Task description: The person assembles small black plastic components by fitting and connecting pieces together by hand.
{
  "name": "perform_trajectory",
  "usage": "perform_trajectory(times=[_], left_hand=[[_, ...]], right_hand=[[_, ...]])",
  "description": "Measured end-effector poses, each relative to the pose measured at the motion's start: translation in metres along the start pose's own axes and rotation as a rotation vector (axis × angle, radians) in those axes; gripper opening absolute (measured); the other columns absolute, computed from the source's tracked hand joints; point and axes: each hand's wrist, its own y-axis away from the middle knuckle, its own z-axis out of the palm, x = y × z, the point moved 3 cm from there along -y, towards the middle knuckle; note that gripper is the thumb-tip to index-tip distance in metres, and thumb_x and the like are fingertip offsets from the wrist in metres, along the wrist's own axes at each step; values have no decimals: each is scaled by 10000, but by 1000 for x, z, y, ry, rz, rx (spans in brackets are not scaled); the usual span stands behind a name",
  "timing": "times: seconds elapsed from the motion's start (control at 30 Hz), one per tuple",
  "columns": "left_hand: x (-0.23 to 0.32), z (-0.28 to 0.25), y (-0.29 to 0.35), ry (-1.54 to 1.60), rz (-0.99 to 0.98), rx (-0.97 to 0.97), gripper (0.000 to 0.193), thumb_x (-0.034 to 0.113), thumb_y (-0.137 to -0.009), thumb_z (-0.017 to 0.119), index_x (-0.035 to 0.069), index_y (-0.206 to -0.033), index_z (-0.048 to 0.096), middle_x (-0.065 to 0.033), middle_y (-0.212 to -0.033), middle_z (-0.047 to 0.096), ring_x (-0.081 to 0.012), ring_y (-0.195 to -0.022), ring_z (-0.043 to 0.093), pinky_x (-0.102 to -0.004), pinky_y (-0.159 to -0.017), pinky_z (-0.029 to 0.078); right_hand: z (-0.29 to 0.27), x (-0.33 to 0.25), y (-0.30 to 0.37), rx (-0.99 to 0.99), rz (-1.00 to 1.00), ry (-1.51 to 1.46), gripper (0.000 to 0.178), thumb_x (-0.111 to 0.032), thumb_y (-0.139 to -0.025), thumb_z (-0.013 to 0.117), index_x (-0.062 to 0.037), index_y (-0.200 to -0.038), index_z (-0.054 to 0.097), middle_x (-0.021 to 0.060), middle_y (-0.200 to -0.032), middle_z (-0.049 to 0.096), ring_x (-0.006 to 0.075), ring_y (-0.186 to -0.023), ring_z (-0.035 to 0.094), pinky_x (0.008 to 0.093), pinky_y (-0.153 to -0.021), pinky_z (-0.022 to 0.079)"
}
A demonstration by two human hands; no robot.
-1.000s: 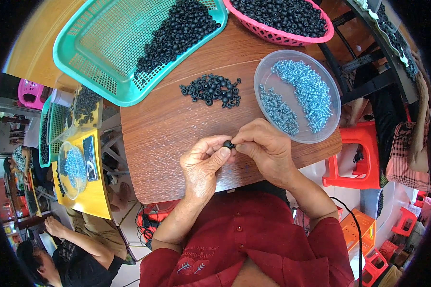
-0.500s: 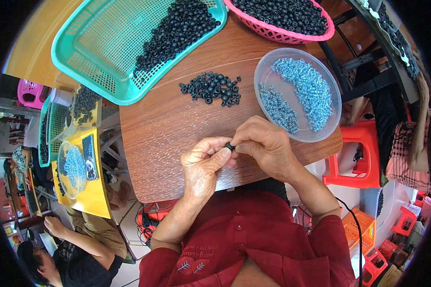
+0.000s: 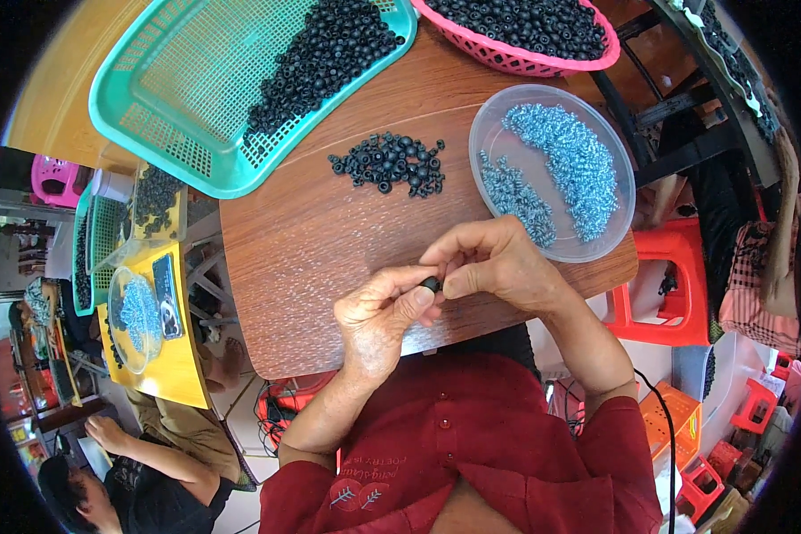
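Observation:
A small black round piece (image 3: 432,284) is pinched between the thumb and fingers of my left hand (image 3: 378,311), above the near part of the wooden table. My right hand (image 3: 494,271) meets it from the right, with thumb and curled fingers pressed together against the piece; whatever those fingertips hold is hidden. Beyond my hands lies a loose pile of black round pieces (image 3: 387,165), some showing a hole. To the right stands a shallow clear round tub (image 3: 516,133) with two heaps of small bluish silvery screw-like parts (image 3: 581,178).
A green mesh basket (image 3: 173,80) and a pink basket (image 3: 525,64), both with black pieces, stand at the far side of the table (image 3: 285,258). A red stool (image 3: 667,311) is at the right. At the lower left a co-worker (image 3: 165,463) sits beside a yellow table (image 3: 173,356).
The black piece has shifted slightly right and down in my left fingers. My right thumb and fingers have changed their hold against it. The view has moved slightly.

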Motion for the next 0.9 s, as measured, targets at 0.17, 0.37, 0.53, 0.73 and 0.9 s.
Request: perform_trajectory(times=[0.17,0.37,0.53,0.73,0.9], left_hand=[[0,2,3,-30,55,6,168,-31,-848,616,-57,-1013,629,-101,-847,654,-117,-652,603,-232,-571,511],[3,9,7,-54,49,24,164,-32,-843,621,-54,-1005,634,-77,-819,625,-103,-637,576,-230,-562,498],[4,8,3,-67,61,13,142,-34,-844,620,-50,-983,643,-78,-839,621,-104,-646,575,-229,-561,496],[12,2,-14,-31,134,10,219,-37,-857,601,-46,-1070,552,-108,-881,621,-115,-657,586,-228,-573,509],[8,1,-20,108,71,76,396,-55,-820,624,-25,-1149,407,-98,-719,604,-168,-589,591,-250,-542,503]], right_hand=[[2,-1,-1,-53,3,88,228,49,-666,726,10,-886,684,27,-759,644,81,-728,592,213,-660,473],[3,7,-3,-67,-60,88,156,53,-664,725,7,-795,653,37,-776,631,88,-717,579,227,-642,467],[4,9,-3,-72,-82,55,170,33,-688,723,5,-833,640,33,-800,612,95,-737,577,239,-655,468],[12,-3,-6,-22,-178,130,216,-50,-775,674,-41,-990,675,29,-863,603,92,-796,558,246,-696,448],[13,1,-2,29,-302,330,240,-71,-822,641,-27,-1058,657,49,-863,559,138,-796,561,257,-699,445]])
